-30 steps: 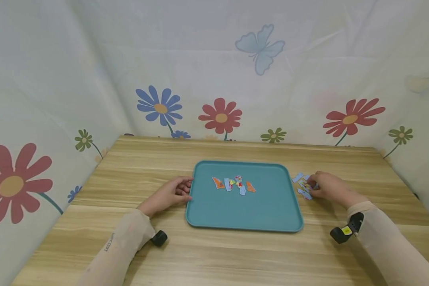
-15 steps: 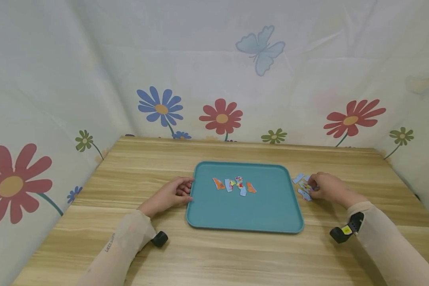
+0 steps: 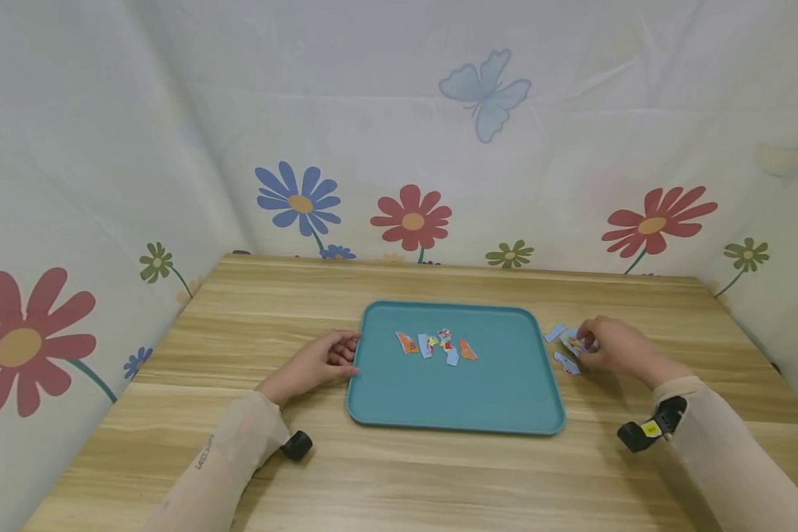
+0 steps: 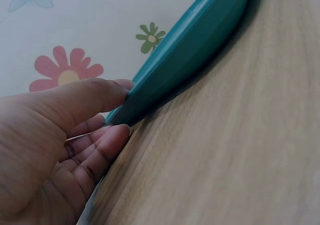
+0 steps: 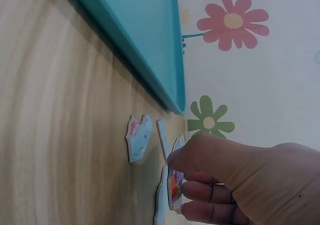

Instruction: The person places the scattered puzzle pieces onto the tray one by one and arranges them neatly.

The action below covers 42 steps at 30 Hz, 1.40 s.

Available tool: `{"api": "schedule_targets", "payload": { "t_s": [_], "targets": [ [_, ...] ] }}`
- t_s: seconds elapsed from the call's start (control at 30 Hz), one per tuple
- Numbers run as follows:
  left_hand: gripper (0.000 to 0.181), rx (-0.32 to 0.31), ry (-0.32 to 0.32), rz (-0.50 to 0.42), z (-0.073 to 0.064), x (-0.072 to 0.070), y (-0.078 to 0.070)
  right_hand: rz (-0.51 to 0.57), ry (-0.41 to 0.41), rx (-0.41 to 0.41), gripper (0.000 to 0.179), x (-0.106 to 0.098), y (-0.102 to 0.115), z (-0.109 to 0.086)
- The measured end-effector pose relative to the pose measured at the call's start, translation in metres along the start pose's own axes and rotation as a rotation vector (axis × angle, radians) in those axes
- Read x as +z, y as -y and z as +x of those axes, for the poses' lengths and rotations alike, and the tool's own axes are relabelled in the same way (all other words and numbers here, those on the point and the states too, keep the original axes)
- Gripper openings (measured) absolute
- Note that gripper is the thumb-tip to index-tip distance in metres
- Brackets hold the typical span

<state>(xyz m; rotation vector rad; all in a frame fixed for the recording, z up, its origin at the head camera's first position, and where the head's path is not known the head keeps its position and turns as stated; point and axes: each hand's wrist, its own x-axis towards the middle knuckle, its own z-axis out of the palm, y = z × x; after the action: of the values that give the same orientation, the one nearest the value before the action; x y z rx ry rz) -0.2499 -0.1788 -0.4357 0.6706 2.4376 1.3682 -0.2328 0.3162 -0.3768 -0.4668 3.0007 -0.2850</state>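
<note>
Several flat printed pieces (image 3: 425,345) lie on the blue-green tray (image 3: 452,399) in a short, gapped row; judged from this layout, the work stands partway. Left over are a few loose pieces (image 5: 139,139) (one overlaps another, so the count is uncertain) on the counter (image 3: 399,480), just beside the tray's right rim. Right hand (image 3: 615,347): thumb and fingers closed in a pinch on one colourful piece (image 5: 175,187) above that group. Left hand (image 3: 312,366): relaxed, fingers loosely bent, touching the tray's left rim, with no piece in it. Surroundings: light wood-grain surface; pale cloth backdrop (image 3: 346,74) behind and at both sides, printed with flowers (image 3: 412,222) and a butterfly (image 3: 485,92).
</note>
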Motion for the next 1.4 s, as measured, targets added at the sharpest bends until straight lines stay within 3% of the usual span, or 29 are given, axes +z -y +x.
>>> {"api": "schedule_targets", "payload": {
  "t_s": [0.43, 1.4],
  "targets": [
    [0.064, 0.003, 0.004, -0.003, 0.000, 0.000, 0.001, -0.030, -0.062, 0.009, 0.028, -0.011, 0.009, -0.004],
    [0.065, 0.002, 0.009, -0.014, -0.001, 0.000, -0.001, -0.068, -0.166, -0.131, 0.029, -0.017, 0.049, 0.003]
  ]
}}
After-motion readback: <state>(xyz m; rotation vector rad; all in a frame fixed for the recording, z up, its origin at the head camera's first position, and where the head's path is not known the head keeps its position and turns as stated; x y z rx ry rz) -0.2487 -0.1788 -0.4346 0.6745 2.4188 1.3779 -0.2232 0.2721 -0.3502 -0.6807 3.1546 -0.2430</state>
